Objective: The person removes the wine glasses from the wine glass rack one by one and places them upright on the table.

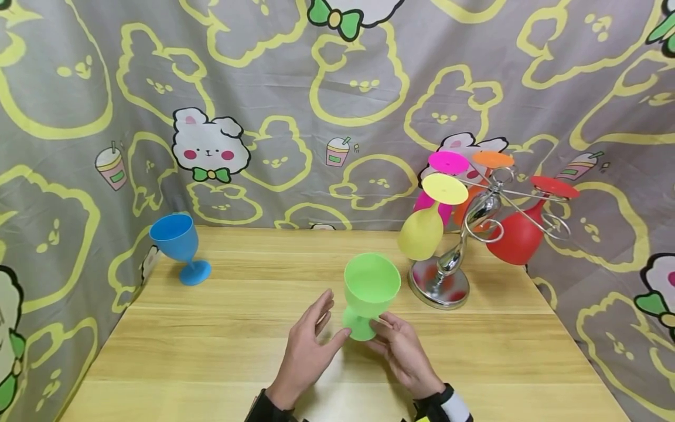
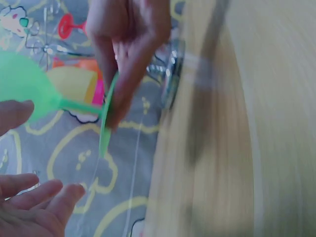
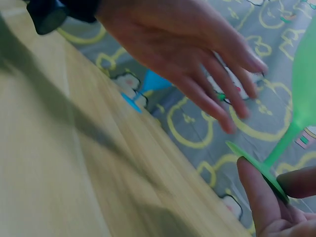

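Observation:
A green plastic goblet (image 1: pixel 372 284) is held upright above the table, its bowl opening upward. My right hand (image 1: pixel 403 351) pinches the goblet's round foot (image 3: pixel 261 170) between thumb and fingers, with the fingers under the disc. Just left of the goblet, my left hand (image 1: pixel 311 346) has its fingers spread and extended. In the left wrist view the left thumb (image 2: pixel 17 114) overlaps the green bowl, while the other fingers (image 2: pixel 47 200) stand apart from it. From the right wrist, the left hand's palm (image 3: pixel 182 59) shows with nothing in it.
A blue goblet (image 1: pixel 176 237) stands upright at the table's back left. At the right, a chrome rack (image 1: pixel 439 284) carries upside-down goblets: yellow (image 1: pixel 422 231), magenta (image 1: pixel 448 163), orange (image 1: pixel 493 159) and red (image 1: pixel 517 237). Behind the wooden table (image 1: pixel 237 346) hangs a patterned grey curtain (image 1: pixel 285 76).

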{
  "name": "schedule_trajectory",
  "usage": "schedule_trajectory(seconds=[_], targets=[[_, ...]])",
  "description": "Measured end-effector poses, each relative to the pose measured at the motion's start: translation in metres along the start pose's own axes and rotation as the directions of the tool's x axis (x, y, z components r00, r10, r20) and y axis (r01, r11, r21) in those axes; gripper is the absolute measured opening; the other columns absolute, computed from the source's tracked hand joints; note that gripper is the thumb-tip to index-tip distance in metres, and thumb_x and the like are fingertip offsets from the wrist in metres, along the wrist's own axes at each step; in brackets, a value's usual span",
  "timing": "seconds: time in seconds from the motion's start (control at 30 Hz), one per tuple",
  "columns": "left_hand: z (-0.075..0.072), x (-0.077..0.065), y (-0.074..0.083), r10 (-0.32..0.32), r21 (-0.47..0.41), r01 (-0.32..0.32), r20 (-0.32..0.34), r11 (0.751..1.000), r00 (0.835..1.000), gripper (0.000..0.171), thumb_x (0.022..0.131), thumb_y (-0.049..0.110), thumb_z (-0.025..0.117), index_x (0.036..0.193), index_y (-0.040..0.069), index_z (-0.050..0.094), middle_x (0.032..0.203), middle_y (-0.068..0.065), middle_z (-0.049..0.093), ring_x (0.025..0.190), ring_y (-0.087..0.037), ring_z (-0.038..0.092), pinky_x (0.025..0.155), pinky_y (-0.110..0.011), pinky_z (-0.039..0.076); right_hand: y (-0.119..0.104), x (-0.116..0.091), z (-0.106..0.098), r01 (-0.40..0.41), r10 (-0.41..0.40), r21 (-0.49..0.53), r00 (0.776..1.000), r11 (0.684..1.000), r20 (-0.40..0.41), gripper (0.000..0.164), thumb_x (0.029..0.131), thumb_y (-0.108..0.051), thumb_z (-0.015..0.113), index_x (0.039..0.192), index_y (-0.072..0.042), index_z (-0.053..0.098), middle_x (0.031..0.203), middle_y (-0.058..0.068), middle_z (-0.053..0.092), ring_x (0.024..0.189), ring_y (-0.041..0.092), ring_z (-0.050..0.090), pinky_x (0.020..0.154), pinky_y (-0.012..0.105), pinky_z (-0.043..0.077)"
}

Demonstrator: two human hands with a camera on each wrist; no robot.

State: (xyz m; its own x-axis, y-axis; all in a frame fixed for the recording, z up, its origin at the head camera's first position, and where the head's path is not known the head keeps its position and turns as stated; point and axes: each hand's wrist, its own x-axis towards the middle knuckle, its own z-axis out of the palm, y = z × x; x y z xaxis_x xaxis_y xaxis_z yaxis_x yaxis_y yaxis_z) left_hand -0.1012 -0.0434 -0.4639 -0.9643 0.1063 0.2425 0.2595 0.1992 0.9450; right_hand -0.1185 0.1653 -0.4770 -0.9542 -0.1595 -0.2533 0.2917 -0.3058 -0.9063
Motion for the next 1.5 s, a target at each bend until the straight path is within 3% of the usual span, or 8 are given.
schedule_trajectory(seconds=[0.1, 0.27, 0.5, 0.83, 1.33, 1.5], targets=[[0.007, -0.001, 0.002, 0.01, -0.053, -0.011, -0.019, 0.999, 1.0, 0.077, 0.093, 0.012, 0.085, 0.16, 0.004, 0.048, 0.161, -0.018, 0.054, 0.146, -0.033, 0.058, 0.117, -0.032, 0.05, 0.005, -0.002, 0.012, 0.0, 0.0, 0.015, 1.0, 1.0, -0.006, 0.056, 0.108, -0.002, 0.053, 0.157, 0.017, 0.035, 0.138, 0.017, 0.071, 0.11, 0.013, 0.077, 0.097, 0.028, 0.064], [0.017, -0.004, 0.001, 0.062, -0.022, -0.064, -0.074, 0.998, 0.995, 0.061, 0.092, 0.003, 0.083, 0.149, 0.005, 0.061, 0.144, -0.015, 0.07, 0.134, -0.032, 0.068, 0.11, -0.035, 0.057, 0.01, -0.006, 0.026, -0.002, 0.002, 0.048, 1.0, 0.999, -0.001, 0.055, 0.107, 0.0, 0.053, 0.157, 0.017, 0.036, 0.131, 0.01, 0.073, 0.106, 0.012, 0.077, 0.094, 0.027, 0.065], [0.022, -0.007, -0.002, 0.157, 0.04, -0.152, -0.204, 0.988, 0.966, 0.04, 0.089, -0.002, 0.083, 0.127, 0.007, 0.074, 0.123, -0.01, 0.079, 0.112, -0.031, 0.078, 0.098, -0.037, 0.065, 0.016, -0.009, 0.036, -0.005, 0.004, 0.069, 1.0, 0.998, 0.019, 0.055, 0.108, 0.0, 0.052, 0.157, 0.017, 0.035, 0.13, 0.009, 0.073, 0.107, 0.013, 0.077, 0.095, 0.028, 0.065], [0.023, -0.007, -0.004, 0.153, 0.103, -0.129, -0.276, 0.986, 0.949, 0.037, 0.086, -0.008, 0.083, 0.121, 0.003, 0.076, 0.112, -0.008, 0.079, 0.104, -0.029, 0.077, 0.091, -0.04, 0.068, 0.022, -0.012, 0.042, -0.004, 0.002, 0.081, 1.0, 0.997, 0.019, 0.054, 0.11, -0.002, 0.052, 0.157, 0.016, 0.035, 0.136, 0.015, 0.072, 0.11, 0.013, 0.077, 0.096, 0.029, 0.064], [0.016, -0.005, -0.001, 0.057, 0.082, -0.037, -0.256, 0.996, 0.965, 0.034, 0.091, -0.005, 0.08, 0.123, 0.003, 0.075, 0.116, -0.011, 0.078, 0.11, -0.031, 0.076, 0.092, -0.035, 0.067, 0.025, -0.012, 0.044, 0.019, -0.019, 0.009, 1.0, 1.0, 0.007, 0.057, 0.108, -0.006, 0.058, 0.156, 0.017, 0.037, 0.14, 0.02, 0.071, 0.11, 0.012, 0.076, 0.096, 0.028, 0.064], [0.013, -0.003, 0.002, 0.043, 0.049, -0.032, -0.26, 0.998, 0.965, 0.033, 0.091, -0.005, 0.08, 0.122, 0.007, 0.076, 0.117, -0.009, 0.078, 0.11, -0.03, 0.076, 0.093, -0.033, 0.066, 0.02, -0.012, 0.043, 0.054, -0.052, -0.13, 0.998, 0.99, 0.02, 0.055, 0.107, -0.008, 0.061, 0.154, 0.012, 0.044, 0.144, 0.024, 0.068, 0.117, 0.015, 0.075, 0.1, 0.028, 0.062]])
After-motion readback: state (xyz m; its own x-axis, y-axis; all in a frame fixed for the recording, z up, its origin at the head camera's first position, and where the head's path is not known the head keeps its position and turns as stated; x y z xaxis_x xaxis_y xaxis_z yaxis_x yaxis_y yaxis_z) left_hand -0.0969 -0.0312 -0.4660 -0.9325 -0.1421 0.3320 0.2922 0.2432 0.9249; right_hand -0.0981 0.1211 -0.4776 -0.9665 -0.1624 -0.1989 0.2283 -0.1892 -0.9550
